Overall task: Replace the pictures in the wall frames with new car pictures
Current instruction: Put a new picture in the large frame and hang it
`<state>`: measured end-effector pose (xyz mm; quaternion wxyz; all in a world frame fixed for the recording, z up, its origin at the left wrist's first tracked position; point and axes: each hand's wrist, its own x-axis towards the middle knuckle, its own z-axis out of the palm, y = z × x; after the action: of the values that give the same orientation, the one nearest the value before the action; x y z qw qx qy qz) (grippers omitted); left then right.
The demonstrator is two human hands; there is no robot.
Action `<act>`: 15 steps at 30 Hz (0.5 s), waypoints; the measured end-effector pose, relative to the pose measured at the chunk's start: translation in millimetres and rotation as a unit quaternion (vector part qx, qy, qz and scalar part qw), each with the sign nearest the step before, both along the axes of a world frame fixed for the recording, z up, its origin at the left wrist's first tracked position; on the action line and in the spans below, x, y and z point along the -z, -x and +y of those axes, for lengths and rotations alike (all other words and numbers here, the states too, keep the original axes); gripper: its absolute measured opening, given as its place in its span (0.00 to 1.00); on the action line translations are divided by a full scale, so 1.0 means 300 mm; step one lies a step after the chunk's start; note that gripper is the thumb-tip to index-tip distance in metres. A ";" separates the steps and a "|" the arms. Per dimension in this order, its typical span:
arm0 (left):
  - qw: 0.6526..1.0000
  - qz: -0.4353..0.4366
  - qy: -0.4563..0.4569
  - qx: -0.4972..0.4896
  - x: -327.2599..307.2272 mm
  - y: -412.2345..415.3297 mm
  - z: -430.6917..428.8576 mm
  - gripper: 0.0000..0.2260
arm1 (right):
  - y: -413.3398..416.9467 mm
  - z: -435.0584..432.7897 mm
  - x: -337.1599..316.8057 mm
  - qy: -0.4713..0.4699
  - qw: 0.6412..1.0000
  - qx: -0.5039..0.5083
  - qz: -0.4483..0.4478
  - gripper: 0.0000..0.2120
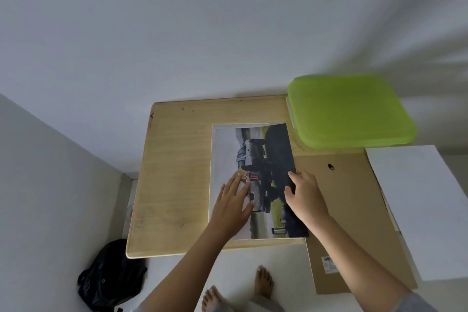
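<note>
Your flat left hand [233,202] should pin the car picture [253,149] while your right hand [304,192], pinching its edge, squares it.

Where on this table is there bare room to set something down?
Bare wood of the table lies left of the car picture, out to the left edge, plus a strip between the picture and the wall. The right is crowded: green lid, brown board and white sheet lie packed together.

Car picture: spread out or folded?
Spread out: car picture lies face up on table, left hand flat on it, right hand gripping its edge.
</note>
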<state>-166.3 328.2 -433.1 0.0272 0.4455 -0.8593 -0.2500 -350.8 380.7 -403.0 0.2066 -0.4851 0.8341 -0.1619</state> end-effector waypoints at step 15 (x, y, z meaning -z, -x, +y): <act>0.973 0.019 -0.048 -0.226 0.003 -0.088 -0.071 0.35 | -0.072 -0.019 0.069 0.022 0.996 -0.071 0.045 0.23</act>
<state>-139.8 306.8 -433.9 0.0780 0.6237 -0.7228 -0.2872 -329.2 375.1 -423.7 0.1694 -0.5540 0.8025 -0.1430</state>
